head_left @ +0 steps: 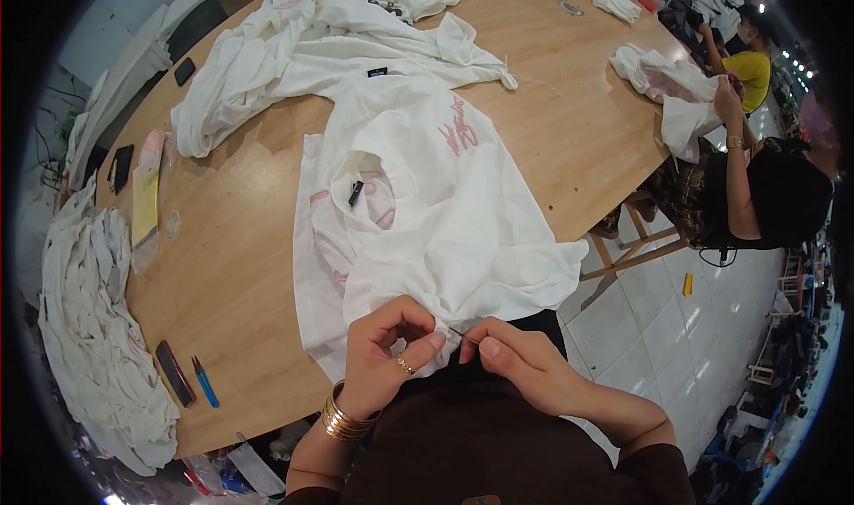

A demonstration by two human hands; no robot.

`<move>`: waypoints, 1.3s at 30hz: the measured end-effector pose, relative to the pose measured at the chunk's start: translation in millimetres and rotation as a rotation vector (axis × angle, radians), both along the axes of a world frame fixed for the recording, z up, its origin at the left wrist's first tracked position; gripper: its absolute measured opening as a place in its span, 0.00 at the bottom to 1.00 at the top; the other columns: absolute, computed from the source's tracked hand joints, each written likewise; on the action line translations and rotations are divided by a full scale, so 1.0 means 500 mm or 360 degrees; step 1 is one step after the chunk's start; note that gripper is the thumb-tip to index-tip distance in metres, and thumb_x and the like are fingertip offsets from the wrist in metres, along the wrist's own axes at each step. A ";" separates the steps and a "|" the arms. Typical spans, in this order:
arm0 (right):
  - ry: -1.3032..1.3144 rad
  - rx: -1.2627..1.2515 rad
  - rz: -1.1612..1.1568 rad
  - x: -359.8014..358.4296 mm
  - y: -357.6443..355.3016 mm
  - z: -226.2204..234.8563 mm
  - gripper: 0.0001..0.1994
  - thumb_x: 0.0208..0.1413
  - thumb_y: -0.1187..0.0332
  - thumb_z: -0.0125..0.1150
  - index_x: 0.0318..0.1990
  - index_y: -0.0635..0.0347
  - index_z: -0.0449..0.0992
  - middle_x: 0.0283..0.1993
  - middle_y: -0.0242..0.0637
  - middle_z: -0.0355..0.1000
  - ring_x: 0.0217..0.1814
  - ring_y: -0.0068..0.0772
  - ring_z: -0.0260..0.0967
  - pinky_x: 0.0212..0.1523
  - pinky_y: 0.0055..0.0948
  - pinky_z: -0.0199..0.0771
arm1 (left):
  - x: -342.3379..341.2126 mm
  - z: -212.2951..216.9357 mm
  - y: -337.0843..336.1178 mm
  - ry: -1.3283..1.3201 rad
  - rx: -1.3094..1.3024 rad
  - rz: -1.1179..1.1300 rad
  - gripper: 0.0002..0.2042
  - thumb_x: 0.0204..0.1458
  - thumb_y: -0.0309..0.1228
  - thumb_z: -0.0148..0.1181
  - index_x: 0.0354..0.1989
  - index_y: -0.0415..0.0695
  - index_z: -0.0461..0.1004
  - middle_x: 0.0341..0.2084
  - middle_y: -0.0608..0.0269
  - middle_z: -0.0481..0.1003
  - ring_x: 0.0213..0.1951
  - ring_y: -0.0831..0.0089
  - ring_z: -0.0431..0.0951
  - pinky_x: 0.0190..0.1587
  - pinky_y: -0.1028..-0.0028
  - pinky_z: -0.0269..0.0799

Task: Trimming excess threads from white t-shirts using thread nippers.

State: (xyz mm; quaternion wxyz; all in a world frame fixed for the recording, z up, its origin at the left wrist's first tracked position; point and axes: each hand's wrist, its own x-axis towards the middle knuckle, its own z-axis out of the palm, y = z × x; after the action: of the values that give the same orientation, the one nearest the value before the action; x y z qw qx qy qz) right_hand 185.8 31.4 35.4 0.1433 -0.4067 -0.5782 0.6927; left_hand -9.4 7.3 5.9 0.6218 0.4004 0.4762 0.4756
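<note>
White shirt [427, 202]: soft matt cloth, creased, pink print. Table [240, 265]: smooth wood-grain top, slight sheen. Needle [463, 335]: thin, metal-looking. Bangles [342, 420] on left wrist: glossy gold metal. Right floor [685, 327]: glossy tile.

small black neck label [355, 193] inside white shirt collar, centre | black rectangular label [377, 72] on farther shirt | dark phone screens [174, 373] [184, 71] on worktop left

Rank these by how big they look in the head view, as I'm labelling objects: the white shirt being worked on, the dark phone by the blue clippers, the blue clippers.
1. White shirt, by far.
2. Dark phone.
3. Blue clippers, slimmer, slightly shorter.
</note>
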 end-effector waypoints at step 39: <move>0.0051 -0.0048 -0.0098 -0.001 0.006 -0.008 0.14 0.62 0.59 0.42 0.36 0.61 0.67 0.23 0.31 0.62 0.25 0.19 0.55 0.30 0.20 0.58 | 0.003 0.003 0.005 0.0265 0.0164 -0.0071 0.03 0.43 0.22 0.60 0.25 0.40 0.71 0.20 0.71 0.69 0.23 0.85 0.65 0.28 0.83 0.61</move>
State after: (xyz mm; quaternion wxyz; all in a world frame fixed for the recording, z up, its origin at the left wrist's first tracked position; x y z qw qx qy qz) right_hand 185.3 34.3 31.5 0.1675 -0.4152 -0.5525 0.7031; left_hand -7.9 9.8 7.2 0.5693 0.4805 0.4921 0.4505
